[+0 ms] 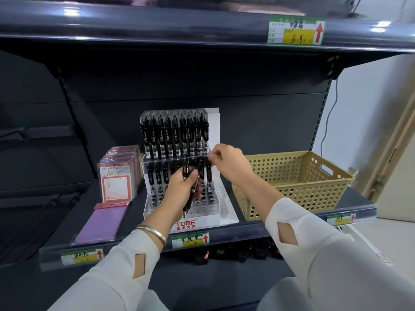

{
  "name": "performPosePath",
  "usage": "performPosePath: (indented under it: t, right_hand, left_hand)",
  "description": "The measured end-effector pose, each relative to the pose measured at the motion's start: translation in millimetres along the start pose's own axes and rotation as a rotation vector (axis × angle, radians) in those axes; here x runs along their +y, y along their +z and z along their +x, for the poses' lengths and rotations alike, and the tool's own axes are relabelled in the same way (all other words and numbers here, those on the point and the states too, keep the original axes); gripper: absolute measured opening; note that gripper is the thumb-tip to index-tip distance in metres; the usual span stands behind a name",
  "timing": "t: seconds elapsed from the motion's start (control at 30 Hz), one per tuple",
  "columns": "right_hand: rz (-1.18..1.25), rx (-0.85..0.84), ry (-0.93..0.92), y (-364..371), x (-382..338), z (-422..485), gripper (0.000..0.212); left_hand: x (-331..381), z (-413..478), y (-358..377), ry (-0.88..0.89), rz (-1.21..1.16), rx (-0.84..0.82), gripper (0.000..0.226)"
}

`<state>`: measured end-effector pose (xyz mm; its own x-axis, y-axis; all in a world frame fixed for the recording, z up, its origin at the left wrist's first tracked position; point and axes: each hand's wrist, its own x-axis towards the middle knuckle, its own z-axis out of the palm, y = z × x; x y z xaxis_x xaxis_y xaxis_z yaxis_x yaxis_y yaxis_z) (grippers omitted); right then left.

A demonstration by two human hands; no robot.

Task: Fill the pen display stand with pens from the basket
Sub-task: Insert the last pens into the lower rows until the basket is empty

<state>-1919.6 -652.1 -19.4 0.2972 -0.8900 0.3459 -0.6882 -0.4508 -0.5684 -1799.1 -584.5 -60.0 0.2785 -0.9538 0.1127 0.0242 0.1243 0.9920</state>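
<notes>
Black pens point(187, 170) gripped in a bunch by our left hand point(181, 188), before the pen stand point(226, 208) | our right hand point(229, 163) pinches one pen point(209, 176) by its top at the stand's middle row | tan basket point(314, 194) just right of it.

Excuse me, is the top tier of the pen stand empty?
No, a row of black pens stands in the top tier of the pen stand.

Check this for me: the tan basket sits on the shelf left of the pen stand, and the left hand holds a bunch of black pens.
One point is wrong: the head view shows the tan basket right of the pen stand. The left hand does hold the black pens.
</notes>
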Motion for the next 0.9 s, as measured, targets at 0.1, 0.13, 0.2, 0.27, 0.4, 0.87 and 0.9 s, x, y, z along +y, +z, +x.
performPosePath:
  t: [0.1,0.13,0.2,0.27,0.4,0.87,0.9]
  right_hand:
    - [0.189,0.087,-0.005,-6.6,-8.5,0.8,0.037]
    - [0.236,0.054,-0.007,-8.1,-12.9,-0.6,0.037]
    - [0.27,-0.026,-0.01,-7.2,-20.4,-3.0,0.027]
    - [0.342,-0.037,0.031,-4.5,-25.7,-3.4,0.019]
    - [0.561,0.034,0.164,1.9,-35.3,-2.7,0.018]
    - [0.119,0.086,-0.07,-6.7,-38.4,3.2,0.016]
    - [0.114,0.09,-0.069,-7.0,-38.5,3.3,0.016]
  left_hand:
    - [3.8,-0.3,1.4,0.023,-0.028,0.011,0.009]
    - [5.4,-0.9,1.7,0.036,-0.018,0.011,0.008]
    - [7.9,-2.5,2.0,0.081,0.028,0.01,0.005]
    - [9.2,-3.4,1.8,0.145,0.089,0.031,0.005]
    - [9.8,-2.8,-0.2,0.267,0.21,0.086,0.011]
    - [9.3,-2.8,-29.3,0.164,0.128,0.104,0.013]
    - [7.5,-2.8,-29.9,0.157,0.129,0.088,0.014]
